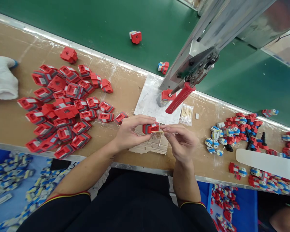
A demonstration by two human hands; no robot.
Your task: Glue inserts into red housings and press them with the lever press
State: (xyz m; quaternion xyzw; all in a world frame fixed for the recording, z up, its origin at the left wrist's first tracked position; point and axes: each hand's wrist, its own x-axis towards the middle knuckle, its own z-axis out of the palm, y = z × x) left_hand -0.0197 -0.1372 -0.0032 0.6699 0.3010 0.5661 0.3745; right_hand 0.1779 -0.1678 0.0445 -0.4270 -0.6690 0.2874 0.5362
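Observation:
Between its thumb and fingers, my left hand grips a red toy part with a recess in it. My right hand pinches a cotton swab, whose stick reaches across to the red part; whether the tip touches it I cannot tell. Below both hands lies a piece of cardboard with some swabs on it. Just beyond is a pale metal plate carrying a hand press with a red handle. Another red part sits under the press.
Many red and grey parts are heaped at the left, near a white glove. A bag of cotton swabs lies right of the plate. Red, white and blue pieces crowd the right. A green belt runs behind; blue bins stand below.

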